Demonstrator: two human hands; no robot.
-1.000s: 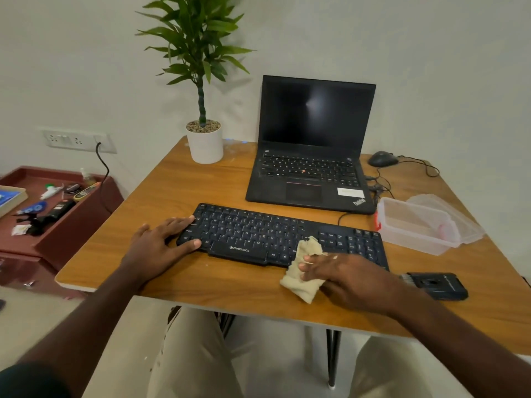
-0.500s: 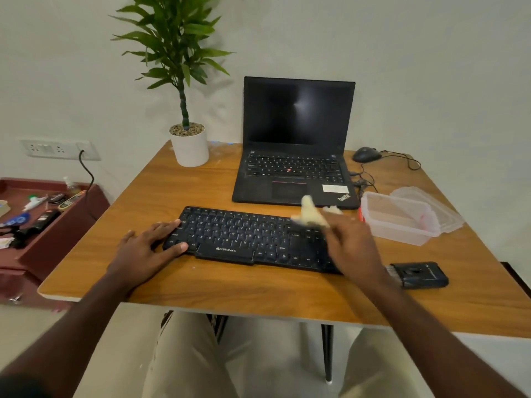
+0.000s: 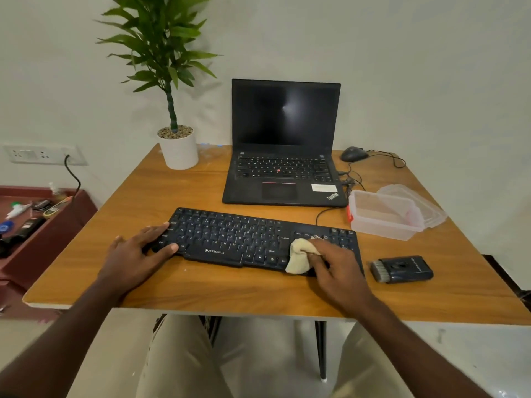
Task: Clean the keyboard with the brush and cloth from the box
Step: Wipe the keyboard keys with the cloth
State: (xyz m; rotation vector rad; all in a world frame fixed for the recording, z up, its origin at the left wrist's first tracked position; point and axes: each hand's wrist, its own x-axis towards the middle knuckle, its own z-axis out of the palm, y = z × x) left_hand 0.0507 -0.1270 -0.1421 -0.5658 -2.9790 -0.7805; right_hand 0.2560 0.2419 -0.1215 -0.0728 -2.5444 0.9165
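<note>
While the black keyboard [image 3: 258, 239] lies across the near middle of the wooden table [image 3: 258, 291], the right hand [image 3: 334, 259] grips a bunched cream cloth [image 3: 300, 255] on its right end keys. At the keyboard's left end the left hand [image 3: 135, 254] rests flat, fingers relaxed. Right of the keyboard lies the dark brush [image 3: 402, 269]; behind that, the clear box [image 3: 385, 215]. Behind the keyboard stands an open laptop [image 3: 283, 145]

"ZEBRONICS" on keyboard [image 3: 258, 239] front edge; "ThinkPad" on laptop [image 3: 283, 179] palmrest (angled).
</note>
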